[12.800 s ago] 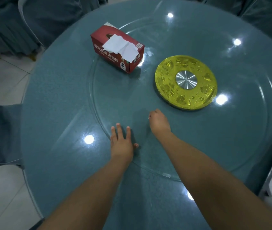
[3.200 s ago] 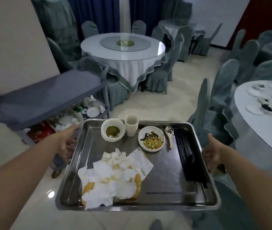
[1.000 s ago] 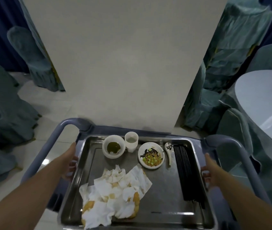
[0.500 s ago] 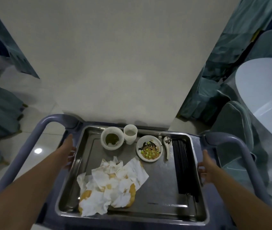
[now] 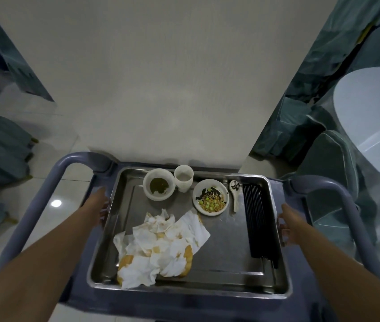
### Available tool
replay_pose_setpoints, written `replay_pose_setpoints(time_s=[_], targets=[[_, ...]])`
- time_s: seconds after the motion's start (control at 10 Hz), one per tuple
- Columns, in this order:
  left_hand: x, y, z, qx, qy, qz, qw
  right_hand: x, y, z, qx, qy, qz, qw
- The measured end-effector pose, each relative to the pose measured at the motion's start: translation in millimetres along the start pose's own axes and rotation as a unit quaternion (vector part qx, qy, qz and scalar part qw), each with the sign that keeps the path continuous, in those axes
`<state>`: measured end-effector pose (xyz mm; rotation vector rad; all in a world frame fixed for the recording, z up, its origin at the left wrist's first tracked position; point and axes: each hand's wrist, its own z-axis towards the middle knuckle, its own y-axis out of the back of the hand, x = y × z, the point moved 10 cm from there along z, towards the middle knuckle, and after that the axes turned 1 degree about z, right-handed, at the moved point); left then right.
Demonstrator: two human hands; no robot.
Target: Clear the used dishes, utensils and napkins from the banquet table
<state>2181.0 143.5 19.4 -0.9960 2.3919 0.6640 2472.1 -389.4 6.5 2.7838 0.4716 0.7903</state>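
Steel is the main thing to reckon with: the rectangular stainless-steel tray (image 5: 216, 270) sits on the top shelf of a grey-blue plastic service cart (image 5: 45, 201), and it looks stiff, smooth and probably slippery, with a raised rolled rim that makes the natural place to grasp. The left hand (image 5: 99, 209) is at the tray's left rim and the right hand (image 5: 288, 225) at its right rim, fingers curled down over the edges; whether they are gripping firmly or loosening I cannot tell.

At the far end stand a white ceramic bowl with greenish-brown sauce (image 5: 159, 187) and, just right of it, a small white ribbed cup (image 5: 183, 178), close enough that I cannot tell if they touch. Right again lie a shallow white dish of noodle and vegetable scraps (image 5: 210, 200), a white patterned ceramic soup spoon (image 5: 234, 194), and a bundle of long black chopsticks (image 5: 257, 223) along the right wall. These ceramics are hard, glossy and breakable, and would likely slide on bare steel if the tray tips. Near the front-left sprawls a heap of crumpled white paper napkins stained orange (image 5: 158, 247), soft, light and greasy-looking, best gathered in a bunch.

A round table in white cloth (image 5: 367, 112) stands to the right.
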Motion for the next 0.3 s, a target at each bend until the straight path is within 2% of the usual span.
replay_pose_setpoints(time_s=[0.1, 0.2, 0.3], targets=[[-11.9, -1.1, -22.8, -0.007, -0.027, 0.030, 0.999, 18.7, -7.9, -23.0, -0.013, 0.073, -0.005, 0.997], [-28.4, -7.9, -51.1, -0.002, -0.087, 0.032, 0.996, 47.8, -17.1, -51.4, -0.032, 0.182, -0.003, 0.983], [-43.4, -4.5, -86.4, -0.003, -0.151, 0.027, 0.988, 68.7, -28.7, -84.7, -0.040, 0.252, 0.006, 0.967]])
